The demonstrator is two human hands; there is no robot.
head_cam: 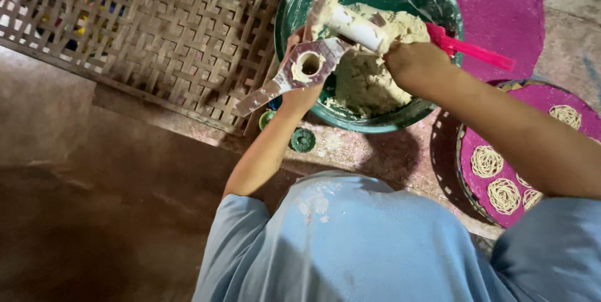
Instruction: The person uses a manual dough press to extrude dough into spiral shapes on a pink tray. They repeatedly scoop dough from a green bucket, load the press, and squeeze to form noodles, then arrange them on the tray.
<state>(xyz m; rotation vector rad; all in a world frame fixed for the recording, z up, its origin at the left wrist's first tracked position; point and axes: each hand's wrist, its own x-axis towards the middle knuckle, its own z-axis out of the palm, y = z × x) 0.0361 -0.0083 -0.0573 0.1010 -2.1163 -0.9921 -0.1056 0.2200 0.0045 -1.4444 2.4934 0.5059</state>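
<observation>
Straight ahead of my hands sits the green bowl (438, 1) of dough (366, 80). My left hand (300, 95) grips the wooden press (307, 64), its long axis slanting toward the woven mat (156, 33); my right hand (416, 64), nearer, digs curled into the dough. Open floor lies left.

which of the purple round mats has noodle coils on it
The purple round mat at the lower right, in the woven tray, carries pale noodle coils; the purple mat behind the green bowl is bare.
</observation>
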